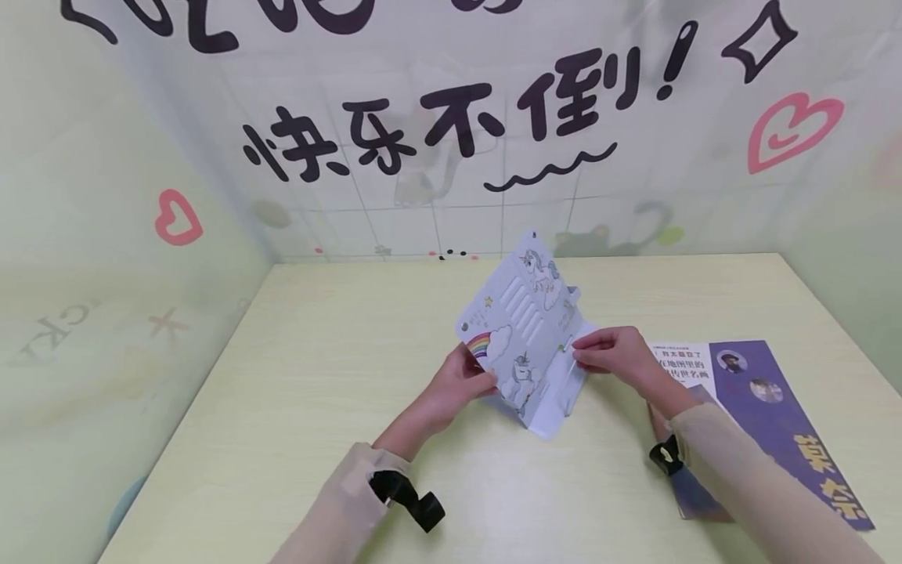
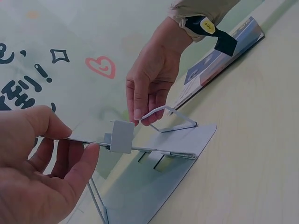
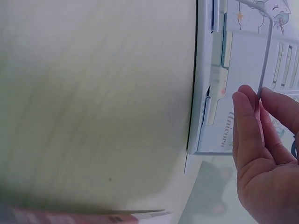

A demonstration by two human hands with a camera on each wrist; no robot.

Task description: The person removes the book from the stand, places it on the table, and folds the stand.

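A white folding book stand (image 1: 509,321) printed with unicorns, a rainbow and stars is tilted up over the table, its slotted back panel raised from the base plate (image 2: 135,186). My left hand (image 1: 451,388) pinches the edge of that panel between thumb and fingers. On the other side, my right hand (image 1: 623,360) holds a thin white wire arm (image 3: 266,60) of the stand between thumb and fingertips. In the left wrist view the wire arm stands up from the plate near its end. A small white bent tab (image 2: 122,136) sits on the panel's edge.
A purple book (image 1: 764,407) with yellow lettering lies at the right of the pale wooden table (image 1: 317,376), partly under my right forearm. Behind the table hangs a printed cloth (image 1: 423,196) with large dark characters and hearts.
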